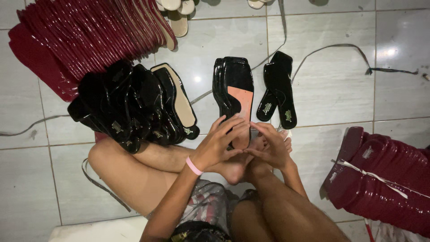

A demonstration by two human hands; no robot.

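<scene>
Bare knees and folded legs [148,170] closest below, crossed on the pale tiled floor [331,98], with a bare foot tucked just under the hands. Left hand [218,144], pink band [194,166] at the wrist, fingers curled loosely around the near end of the black sole stack [235,92], thumb beneath and fingertips on the salmon-coloured patch of the top sole. Right hand [268,145] pressed in beside it at the same near end, fingers bent and partly open, touching the stack's edge; whether pinching anything, cannot tell. Black sole stack standing on edge, running away from the hands across the floor. Just right of that stack, two black straps [278,89] with small metal ornaments, lying flat and apart from it. Left of the stack, a leaning row of black sandals [130,105] resting against the left knee. Farther left and beyond, a fanned pile of dark red soles [80,36]. Well right of the stack, a tied bundle of dark red soles [385,175], bound with pale string. Beyond the stack, thin grey strips [340,47] trailing across the tiles.
</scene>
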